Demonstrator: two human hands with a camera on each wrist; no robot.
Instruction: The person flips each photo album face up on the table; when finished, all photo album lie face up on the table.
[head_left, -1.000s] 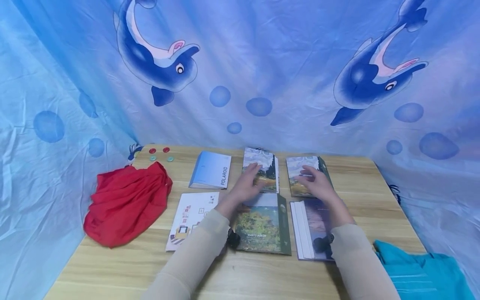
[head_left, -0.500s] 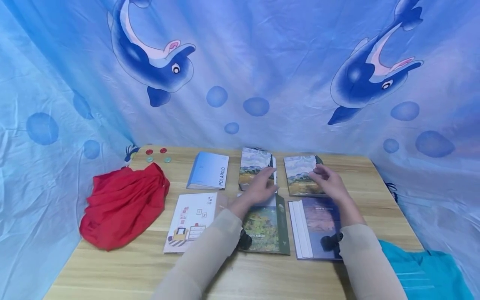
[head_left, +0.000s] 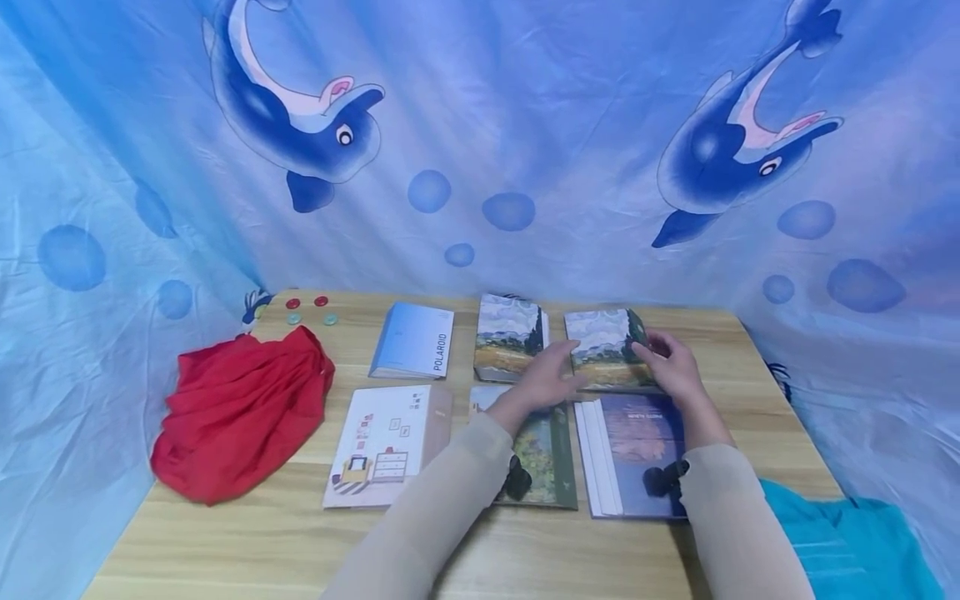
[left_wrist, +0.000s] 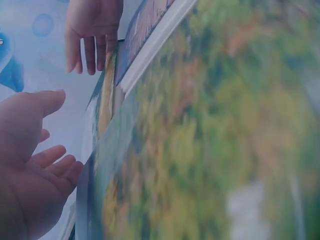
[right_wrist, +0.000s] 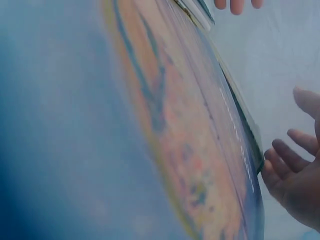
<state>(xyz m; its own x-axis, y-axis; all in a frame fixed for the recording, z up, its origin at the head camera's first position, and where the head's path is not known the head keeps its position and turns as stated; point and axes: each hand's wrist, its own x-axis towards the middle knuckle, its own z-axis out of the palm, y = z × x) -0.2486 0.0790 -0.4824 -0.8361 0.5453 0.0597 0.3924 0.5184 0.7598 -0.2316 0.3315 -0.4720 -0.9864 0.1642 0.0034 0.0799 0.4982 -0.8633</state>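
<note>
A photo album with a landscape painting on its cover (head_left: 603,343) lies at the back right of the table. At its left edge is my left hand (head_left: 544,379), fingers loosely extended and thumb apart. My right hand (head_left: 675,371) is at the opposite edge, its fingertips right by the green border and the thumb over the cover. In the right wrist view, the right hand (right_wrist: 297,175) shows spread fingers beside the purple album (right_wrist: 220,130). A matching landscape album (head_left: 506,333) lies just left. Beneath my left wrist, a green photo album (head_left: 543,467) is partly covered.
A blue Polaroid album (head_left: 414,340) and a white illustrated album (head_left: 386,442) lie to the left. Red cloth (head_left: 243,417) is heaped at the left edge, near several small red and green buttons (head_left: 321,301). Teal cloth (head_left: 855,533) lies at the front right.
My left hand has moved right, from over the middle landscape album to the left edge of the right one. My right hand has shifted right, off the cover to its right edge.
</note>
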